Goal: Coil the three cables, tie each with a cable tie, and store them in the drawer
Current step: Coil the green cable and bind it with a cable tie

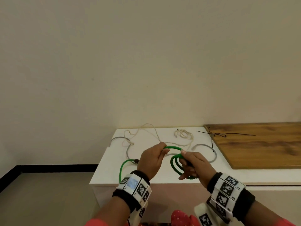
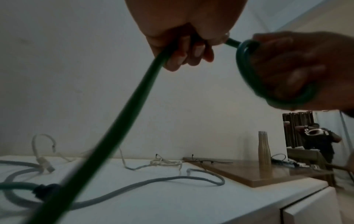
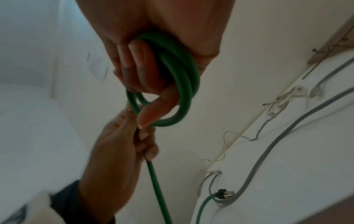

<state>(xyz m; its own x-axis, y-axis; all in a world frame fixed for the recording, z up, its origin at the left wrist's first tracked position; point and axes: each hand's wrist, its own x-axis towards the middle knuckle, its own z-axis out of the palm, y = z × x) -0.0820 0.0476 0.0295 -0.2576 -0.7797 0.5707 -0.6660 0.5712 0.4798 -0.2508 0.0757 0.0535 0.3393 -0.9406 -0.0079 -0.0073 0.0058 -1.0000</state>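
Between both hands (image 1: 169,158), green cable (image 1: 173,147) spans left-right, coils upright.

The white cabinet top (image 1: 162,178) carries the thick grey cable (image 1: 210,147) and, behind it near the wall, the thin cream cord (image 1: 184,133). To their right lies the brown wooden board (image 1: 263,154), with thin black cable ties (image 1: 228,134) across its left rear corner. Above the front edge, both hands hold the green rubber cable (image 1: 175,162), left hand (image 1: 152,160) left of right hand (image 1: 193,163).

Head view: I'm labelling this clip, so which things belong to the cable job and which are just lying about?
Job:
green cable, gripped by left hand and right hand
grey cable
white cable
black cable ties

Lying about:
wooden board
small white cord bundle
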